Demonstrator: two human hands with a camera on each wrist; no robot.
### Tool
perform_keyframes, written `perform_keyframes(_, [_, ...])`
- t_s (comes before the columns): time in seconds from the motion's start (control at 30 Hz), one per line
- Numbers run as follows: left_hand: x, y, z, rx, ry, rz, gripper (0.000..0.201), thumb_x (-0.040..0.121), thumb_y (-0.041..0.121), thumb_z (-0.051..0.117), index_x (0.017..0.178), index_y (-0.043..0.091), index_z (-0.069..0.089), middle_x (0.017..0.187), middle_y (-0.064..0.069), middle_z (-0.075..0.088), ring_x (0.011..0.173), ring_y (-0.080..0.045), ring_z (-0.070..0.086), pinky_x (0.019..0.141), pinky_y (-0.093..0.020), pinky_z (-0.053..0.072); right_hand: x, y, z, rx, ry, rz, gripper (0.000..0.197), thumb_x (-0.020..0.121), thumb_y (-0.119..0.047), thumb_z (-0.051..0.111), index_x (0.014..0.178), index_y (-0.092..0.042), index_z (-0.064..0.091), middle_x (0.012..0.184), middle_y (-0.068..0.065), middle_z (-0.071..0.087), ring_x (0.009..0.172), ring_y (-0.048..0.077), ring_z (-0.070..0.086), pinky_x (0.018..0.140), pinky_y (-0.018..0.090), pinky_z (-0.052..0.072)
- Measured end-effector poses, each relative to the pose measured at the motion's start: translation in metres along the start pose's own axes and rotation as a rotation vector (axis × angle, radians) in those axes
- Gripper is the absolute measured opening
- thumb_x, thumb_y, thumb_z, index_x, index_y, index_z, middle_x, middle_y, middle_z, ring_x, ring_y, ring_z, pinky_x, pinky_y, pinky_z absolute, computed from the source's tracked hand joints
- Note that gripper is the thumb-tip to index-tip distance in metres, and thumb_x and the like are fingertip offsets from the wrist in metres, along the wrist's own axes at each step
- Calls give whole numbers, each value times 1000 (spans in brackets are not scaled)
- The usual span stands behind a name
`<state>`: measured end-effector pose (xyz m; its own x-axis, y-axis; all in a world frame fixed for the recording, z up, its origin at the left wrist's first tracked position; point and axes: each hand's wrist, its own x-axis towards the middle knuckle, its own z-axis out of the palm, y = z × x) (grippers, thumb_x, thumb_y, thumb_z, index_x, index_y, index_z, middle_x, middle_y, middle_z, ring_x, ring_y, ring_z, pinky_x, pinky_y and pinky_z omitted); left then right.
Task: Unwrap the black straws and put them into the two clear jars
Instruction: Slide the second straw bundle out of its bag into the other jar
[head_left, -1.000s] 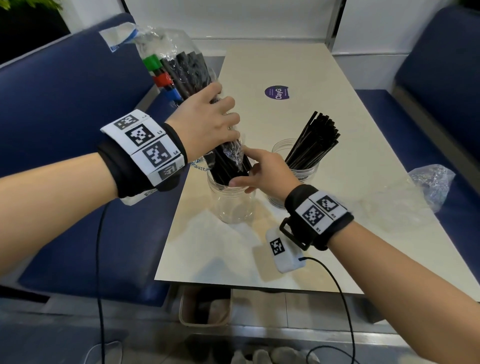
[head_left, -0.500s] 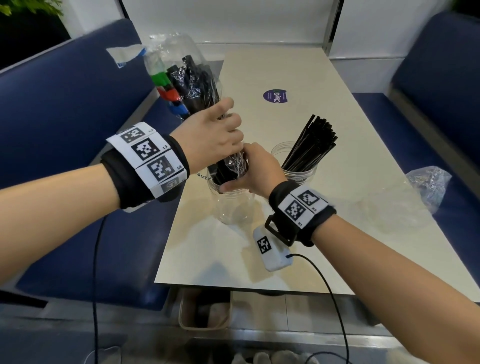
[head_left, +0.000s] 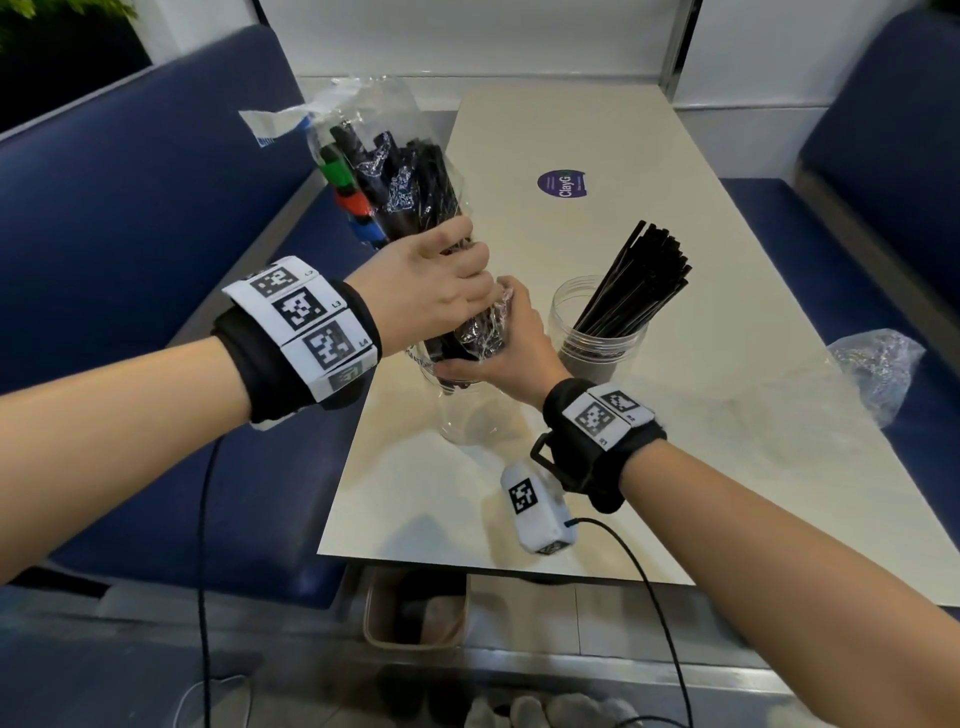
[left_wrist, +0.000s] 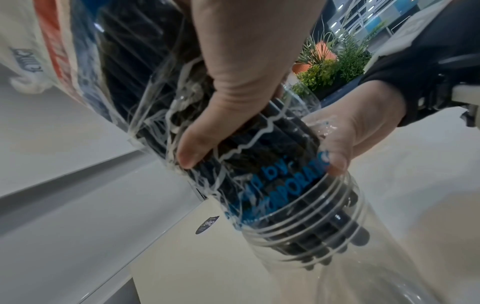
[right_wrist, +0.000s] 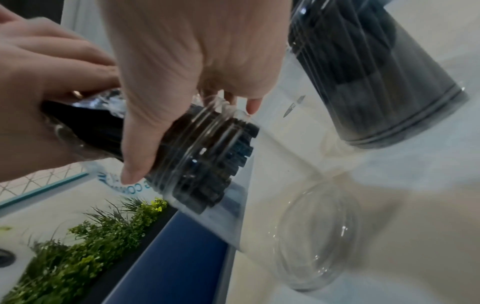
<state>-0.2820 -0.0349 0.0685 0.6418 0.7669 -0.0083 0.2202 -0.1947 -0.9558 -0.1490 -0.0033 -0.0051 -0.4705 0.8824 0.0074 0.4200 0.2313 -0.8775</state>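
Clear crinkled plastic bag (head_left: 363, 156) of black straws (head_left: 410, 208) stands tilted over the near jar (head_left: 462, 410), top leaning far-left past the table's left edge above the blue bench (head_left: 130, 208). Green, red and blue bands show on the bag's left side. Left hand (head_left: 431, 280) wraps around the bag's middle, fingers curled on the bundle; in the left wrist view the thumb (left_wrist: 207, 133) presses wrinkled film with blue print. Below it the straw ends have entered the jar's threaded mouth (left_wrist: 298, 226), only a short way in; rest of the jar is see-through and bare to the bottom. Right hand (head_left: 498, 353) grips just under the left, curled around the lower bundle and film at the jar rim, thumb (right_wrist: 140, 148) lying against the neck threads. Both hands touching each other.

Near jar sits close to the beige table's (head_left: 623, 493) left edge. Bare tabletop near and right of it. Second jar (head_left: 597, 338) just right, apart from the hands, already holding loose black straws (head_left: 639, 275) fanned up to the far-right. Purple round sticker (head_left: 562, 184) far centre. Crumpled clear wrap (head_left: 872, 369) at the right table edge, well apart. White tagged box (head_left: 535, 509) with cable near the right wrist.
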Motion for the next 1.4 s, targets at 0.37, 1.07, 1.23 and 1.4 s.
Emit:
perform_keyframes(0.37, [-10, 12, -10, -18, -48, -430, 94, 55, 7, 45, 140, 36, 19, 135, -2, 24, 128, -29, 21, 103, -50, -4, 7, 7, 4, -5, 35, 6, 106, 52, -43, 84, 135, -20, 23, 132, 6, 45, 126, 23, 39, 106, 47, 32])
perform_keyframes(1.07, [-13, 10, 1, -2284, 595, -1803, 139, 36, 51, 89, 147, 21, 11, 144, -7, 46, 127, -21, 51, 108, -51, 39, 9, 10, 2, 19, 16, -23, 90, 61, -38, 83, 130, -22, 28, 119, 1, 43, 123, 24, 36, 105, 49, 32])
perform_keyframes(1.23, [9, 21, -1, -2161, 530, -1565, 85, 48, 33, 86, 120, -1, 53, 111, -9, 68, 102, -15, 67, 93, -30, 53, 9, 9, -1, -50, 4, -66, 99, 58, -40, 84, 135, -15, 27, 133, 7, 46, 126, 26, 42, 105, 49, 35])
perform_keyframes(1.4, [10, 26, 11, -2166, 485, -1557, 62, 59, 18, 85, 113, 1, 60, 96, 5, 68, 87, -1, 67, 77, -14, 53, 7, 14, -9, -143, -72, -100, 107, 60, -37, 84, 140, -5, 21, 147, 11, 24, 138, 23, 24, 117, 39, 22])
